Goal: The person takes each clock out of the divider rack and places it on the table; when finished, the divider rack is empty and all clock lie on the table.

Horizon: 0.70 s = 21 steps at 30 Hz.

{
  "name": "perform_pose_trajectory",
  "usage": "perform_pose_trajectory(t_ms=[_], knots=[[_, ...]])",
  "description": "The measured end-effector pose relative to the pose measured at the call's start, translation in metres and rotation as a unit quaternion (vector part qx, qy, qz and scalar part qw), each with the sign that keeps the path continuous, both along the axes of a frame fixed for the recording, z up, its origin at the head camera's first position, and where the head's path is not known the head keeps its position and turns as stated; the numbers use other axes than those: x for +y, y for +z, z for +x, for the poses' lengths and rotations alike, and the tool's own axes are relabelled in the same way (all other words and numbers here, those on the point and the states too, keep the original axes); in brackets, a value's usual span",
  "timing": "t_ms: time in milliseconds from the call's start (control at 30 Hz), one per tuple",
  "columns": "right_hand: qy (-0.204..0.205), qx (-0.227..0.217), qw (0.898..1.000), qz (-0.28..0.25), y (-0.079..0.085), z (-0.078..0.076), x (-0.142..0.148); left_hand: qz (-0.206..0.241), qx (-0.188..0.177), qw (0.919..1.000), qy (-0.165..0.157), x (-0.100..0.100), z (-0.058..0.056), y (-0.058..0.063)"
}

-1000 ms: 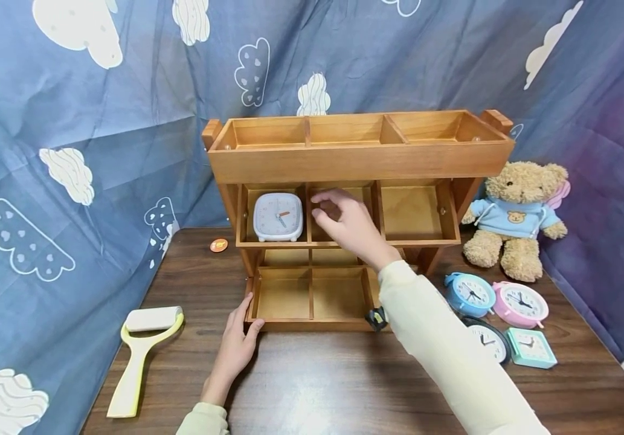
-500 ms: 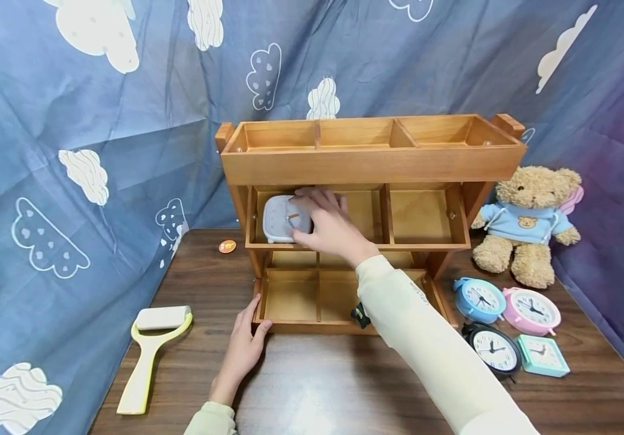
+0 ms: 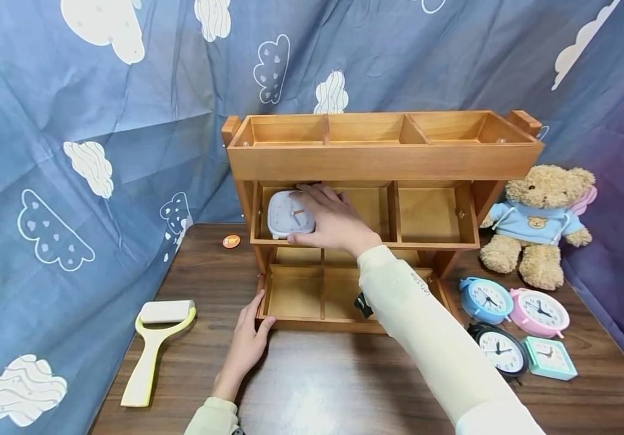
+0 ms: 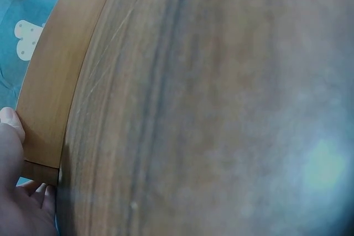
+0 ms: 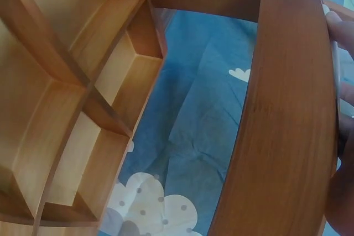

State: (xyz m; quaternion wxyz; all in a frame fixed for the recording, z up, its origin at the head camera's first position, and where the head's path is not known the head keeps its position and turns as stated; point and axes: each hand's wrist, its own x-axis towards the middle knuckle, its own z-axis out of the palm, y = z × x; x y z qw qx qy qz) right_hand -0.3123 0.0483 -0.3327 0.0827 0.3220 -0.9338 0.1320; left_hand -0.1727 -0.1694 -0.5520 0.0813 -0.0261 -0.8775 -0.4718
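A white rounded-square alarm clock [image 3: 288,216] sits in the left compartment of the middle tier of a wooden shelf [image 3: 382,162]. My right hand [image 3: 336,222] holds this clock by its right side, thumb at the lower edge and fingers over the upper right. In the right wrist view, the right hand's fingers [image 5: 344,31] show at the far right, partly behind a wooden board. My left hand [image 3: 247,345] grips the shelf's lower left front corner. The left wrist view shows its thumb [image 4: 12,122] on the front board and other fingers below the corner.
Right of the shelf lie a blue clock [image 3: 487,300], a pink clock [image 3: 540,312], a black clock [image 3: 502,351] and a mint square clock [image 3: 551,357]. A teddy bear [image 3: 537,226] sits behind them. At left are a lint roller [image 3: 151,350] and an orange disc [image 3: 231,241].
My right hand has moved left from the middle compartment onto the white alarm clock and taken hold of it. The left hand stays at the shelf corner. The head view has shifted slightly.
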Motion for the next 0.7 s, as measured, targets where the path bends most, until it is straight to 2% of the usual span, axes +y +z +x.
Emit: perform_pose_trajectory(t_ms=[67,300,700], knots=[[0.006,-0.002,1.000,-0.001,0.0001,-0.0018,0.0006,0.000,0.000,1.0000,0.000,0.0002,-0.0001,0.0007],[0.028,0.033,0.999,-0.010,0.0014,-0.0038,0.0000,-0.002,-0.002,1.0000,0.005,0.0004,-0.0003,-0.0006],[0.031,0.061,0.996,-0.057,-0.0018,-0.0084,-0.0025,-0.002,0.009,1.0000,0.004,0.0021,0.0004,-0.0001]])
